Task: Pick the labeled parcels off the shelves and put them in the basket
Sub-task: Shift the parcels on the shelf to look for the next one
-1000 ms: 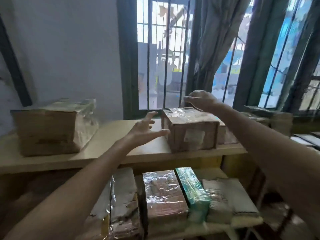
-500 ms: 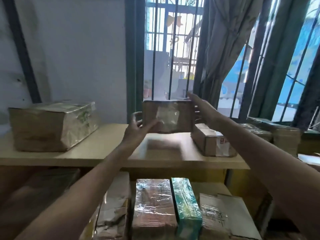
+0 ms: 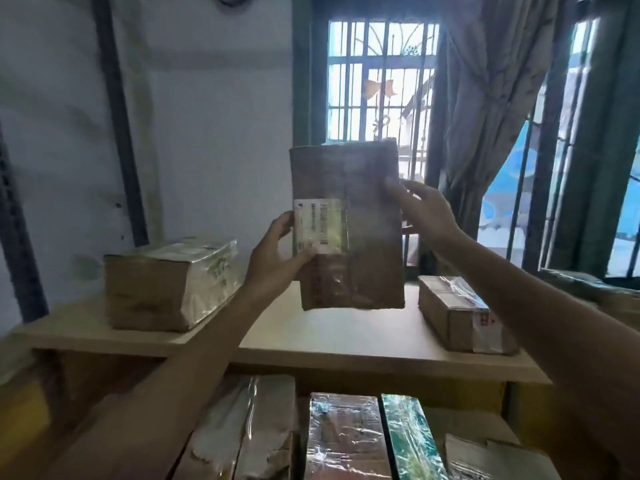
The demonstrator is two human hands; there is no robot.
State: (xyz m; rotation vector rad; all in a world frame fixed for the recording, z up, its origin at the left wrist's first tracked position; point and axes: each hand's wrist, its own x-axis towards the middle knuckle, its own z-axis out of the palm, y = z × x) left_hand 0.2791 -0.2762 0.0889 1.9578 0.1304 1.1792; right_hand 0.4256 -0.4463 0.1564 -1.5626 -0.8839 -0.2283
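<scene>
I hold a brown cardboard parcel (image 3: 360, 237) upright in the air above the top shelf (image 3: 329, 337), in front of the window. A white printed label (image 3: 320, 225) faces me on its left side. My left hand (image 3: 277, 254) grips its left edge, thumb across the label's lower corner. My right hand (image 3: 426, 211) grips its right edge. No basket is in view.
On the top shelf a large plastic-wrapped box (image 3: 169, 282) sits at the left and a smaller taped box (image 3: 464, 313) at the right. The lower shelf holds several wrapped parcels (image 3: 343, 438), one of them green (image 3: 408, 441). A barred window and a curtain (image 3: 485, 116) are behind.
The parcel has come off the top shelf, risen and been turned upright with its label towards me. Both hands have closed on its edges.
</scene>
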